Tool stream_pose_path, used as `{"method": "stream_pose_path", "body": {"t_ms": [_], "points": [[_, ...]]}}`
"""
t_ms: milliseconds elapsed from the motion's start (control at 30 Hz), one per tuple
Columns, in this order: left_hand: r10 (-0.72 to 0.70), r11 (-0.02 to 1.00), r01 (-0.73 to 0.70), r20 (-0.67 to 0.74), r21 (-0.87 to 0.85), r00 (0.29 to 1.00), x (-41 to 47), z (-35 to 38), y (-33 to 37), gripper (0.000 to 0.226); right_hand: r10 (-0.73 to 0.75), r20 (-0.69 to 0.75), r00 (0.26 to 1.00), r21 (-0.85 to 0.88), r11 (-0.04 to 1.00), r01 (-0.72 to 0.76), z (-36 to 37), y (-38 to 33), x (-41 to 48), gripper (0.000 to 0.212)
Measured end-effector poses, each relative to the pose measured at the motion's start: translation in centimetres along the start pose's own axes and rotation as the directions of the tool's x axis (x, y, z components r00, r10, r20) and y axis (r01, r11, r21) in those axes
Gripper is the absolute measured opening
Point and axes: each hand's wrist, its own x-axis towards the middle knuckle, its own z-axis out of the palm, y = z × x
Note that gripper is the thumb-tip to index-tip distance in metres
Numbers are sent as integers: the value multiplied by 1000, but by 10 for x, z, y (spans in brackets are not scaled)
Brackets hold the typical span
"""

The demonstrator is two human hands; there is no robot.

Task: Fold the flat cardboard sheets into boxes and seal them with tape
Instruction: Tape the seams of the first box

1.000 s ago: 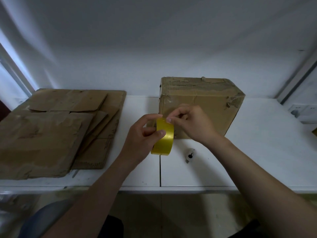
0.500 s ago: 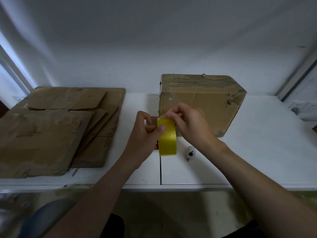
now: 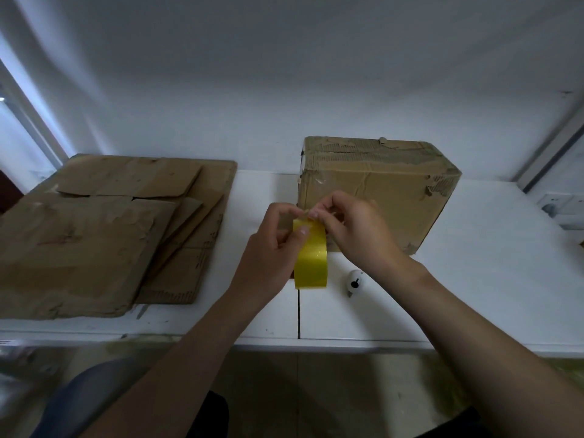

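Observation:
A roll of yellow tape (image 3: 311, 263) stands on edge in the air above the white table (image 3: 474, 279), just in front of a folded cardboard box (image 3: 379, 184). My left hand (image 3: 271, 257) grips the roll from the left, thumb on its outer face. My right hand (image 3: 357, 235) pinches at the top of the roll, where the tape's end lies; its fingertips meet my left fingertips there. Several flat cardboard sheets (image 3: 94, 229) lie stacked on the left of the table.
A small white object with a black mark (image 3: 354, 281) lies on the table just right of the roll. A seam (image 3: 298, 314) runs through the tabletop toward its front edge. A white wall stands close behind the box. A socket plate (image 3: 559, 207) is at far right.
The roll has turned more edge-on and my hands have shifted slightly right and closer to the box. My right fingertips have moved up onto the roll's top, meeting the left fingertips.

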Motion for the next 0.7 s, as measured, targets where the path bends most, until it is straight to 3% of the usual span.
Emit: {"method": "stream_pose_path", "body": {"t_ms": [100, 233, 333, 467, 533, 633, 700], "points": [[19, 999, -19, -19, 32, 1000, 2, 0, -4, 3, -36, 21, 999, -13, 999, 37, 0, -2, -1, 10], [74, 994, -64, -109, 88, 991, 6, -2, -9, 19, -109, 55, 993, -41, 993, 112, -1, 1, 0, 8], [173, 964, -131, -169, 233, 970, 10, -6, -10, 13, -176, 94, 980, -101, 978, 185, -1, 3, 0, 24], [290, 956, -279, -139, 94, 947, 8, -6, -3, 19, -201, 34, 979, -23, 979, 202, -6, 3, 1, 14], [267, 964, -262, -161, 50, 950, 8, -6, 1, 17, -209, 23, 978, 10, 978, 208, -5, 2, -1, 17], [198, 980, -196, -163, 28, 966, 6, -6, 0, 22, -79, 2, 997, 134, 988, 78, -2, 1, -1, 57], [169, 985, -170, -158, 12, 973, 4, -4, -1, 21, -65, -65, 996, 119, 990, 72, -4, 5, 0, 44]]}}
